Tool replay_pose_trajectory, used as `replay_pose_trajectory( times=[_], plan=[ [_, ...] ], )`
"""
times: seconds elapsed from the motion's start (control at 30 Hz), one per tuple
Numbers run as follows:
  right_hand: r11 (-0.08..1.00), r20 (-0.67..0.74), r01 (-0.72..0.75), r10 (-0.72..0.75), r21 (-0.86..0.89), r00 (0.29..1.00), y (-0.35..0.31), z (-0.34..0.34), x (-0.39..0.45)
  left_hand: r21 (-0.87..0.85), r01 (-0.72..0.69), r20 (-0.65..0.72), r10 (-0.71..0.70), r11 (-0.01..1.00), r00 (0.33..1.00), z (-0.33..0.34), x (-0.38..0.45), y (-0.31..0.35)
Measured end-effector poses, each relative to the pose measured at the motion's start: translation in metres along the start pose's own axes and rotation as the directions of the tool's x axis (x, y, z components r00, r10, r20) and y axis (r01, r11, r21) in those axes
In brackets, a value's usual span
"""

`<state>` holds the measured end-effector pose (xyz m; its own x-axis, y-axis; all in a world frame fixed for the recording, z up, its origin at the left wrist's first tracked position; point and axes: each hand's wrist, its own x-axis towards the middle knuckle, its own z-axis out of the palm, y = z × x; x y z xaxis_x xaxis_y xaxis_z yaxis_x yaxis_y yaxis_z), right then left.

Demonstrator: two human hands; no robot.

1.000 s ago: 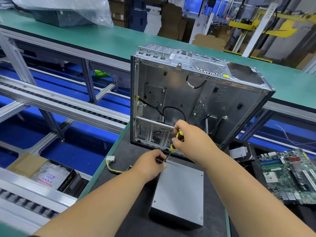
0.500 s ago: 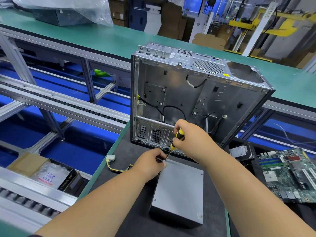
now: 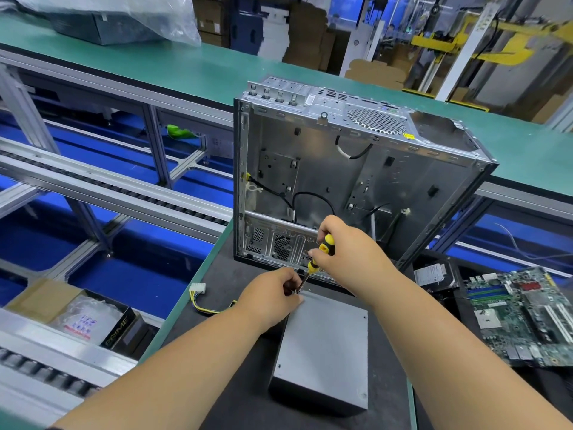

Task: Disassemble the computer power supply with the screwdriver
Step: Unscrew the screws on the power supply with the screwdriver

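Directly beyond both hands stands the largest thing, an emptied computer case, upright on the dark mat with its open side facing the person and loose black cables hanging inside; under and just nearer than the hands lies the grey power supply, flat on the same mat, its far left corner right at the fingertips; well off to the right of the right hand a green motherboard lies flat, with a labelled drive just beyond its near-left corner; to the left of the left hand a bundle of yellow and black wires ends in a white connector near the mat's edge; the right hand is curled round the yellow and black handle of the screwdriver, which slants down and to the left so that its shaft meets the supply's far left corner; the left hand rests against that corner with its fingers curled, the fingertips pinching around the lower shaft by the tip; whether the tip sits in a screw cannot be told, since the fingers cover it.
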<state>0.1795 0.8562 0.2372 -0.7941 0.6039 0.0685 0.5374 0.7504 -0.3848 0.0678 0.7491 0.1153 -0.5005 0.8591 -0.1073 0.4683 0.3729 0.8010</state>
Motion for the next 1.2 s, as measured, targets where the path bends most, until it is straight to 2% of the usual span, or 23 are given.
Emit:
replay_pose_trajectory(
  times=[0.23, 0.33, 0.43, 0.83, 1.03, 1.2],
  plan=[
    [0.998, 0.056, 0.065, -0.066, 0.020, 0.996, 0.001, -0.002, 0.001, 0.035, -0.041, -0.010, 0.042, 0.999, 0.999, -0.001, 0.004, -0.003],
    [0.993, 0.033, 0.086, -0.084, -0.075, 0.996, 0.001, -0.002, 0.001, 0.032, -0.043, -0.004, 0.043, 0.999, 0.999, 0.000, 0.005, -0.004],
    [0.994, 0.011, 0.045, -0.045, -0.104, 0.999, 0.000, -0.001, 0.002, 0.023, -0.039, 0.002, 0.039, 0.999, 0.999, 0.000, 0.007, -0.004],
    [0.997, -0.014, -0.052, 0.053, 0.063, 0.998, -0.005, 0.004, -0.003, -0.056, -0.027, 0.026, 0.029, 0.998, 0.999, -0.001, 0.011, -0.012],
    [0.996, -0.050, -0.069, 0.066, -0.055, 0.997, -0.011, 0.004, -0.006, -0.101, -0.045, 0.055, 0.050, 0.994, 0.997, -0.004, 0.011, -0.013],
    [0.992, -0.037, -0.107, 0.105, -0.063, 0.994, -0.012, 0.004, 0.000, -0.104, -0.036, 0.066, 0.043, 0.994, 0.997, -0.004, 0.012, -0.015]
  ],
)
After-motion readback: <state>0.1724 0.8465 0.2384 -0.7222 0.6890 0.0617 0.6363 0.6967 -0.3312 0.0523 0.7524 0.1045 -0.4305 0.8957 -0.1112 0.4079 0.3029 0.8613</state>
